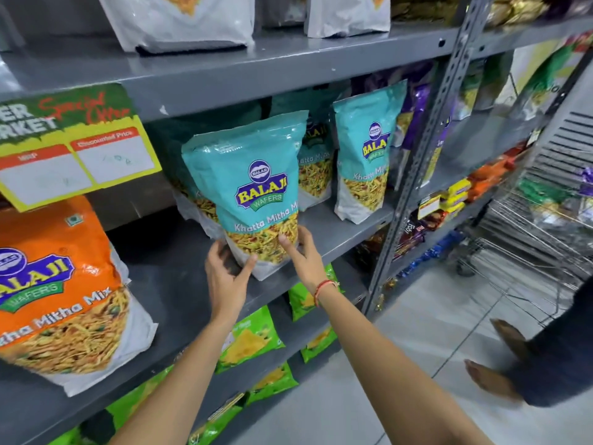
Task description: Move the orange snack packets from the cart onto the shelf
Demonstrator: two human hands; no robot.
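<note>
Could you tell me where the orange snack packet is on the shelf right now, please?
The orange snack packet stands at the far left of the head view on the grey middle shelf, below the yellow offer sign, left of the teal packet.

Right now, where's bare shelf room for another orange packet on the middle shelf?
The widest bare patch on the middle shelf lies between the orange packet and the front teal packet, which both hands, left and right, steady. A narrower strip runs along the front edge to the right of that packet. Behind it, more teal packets crowd the back.
</note>
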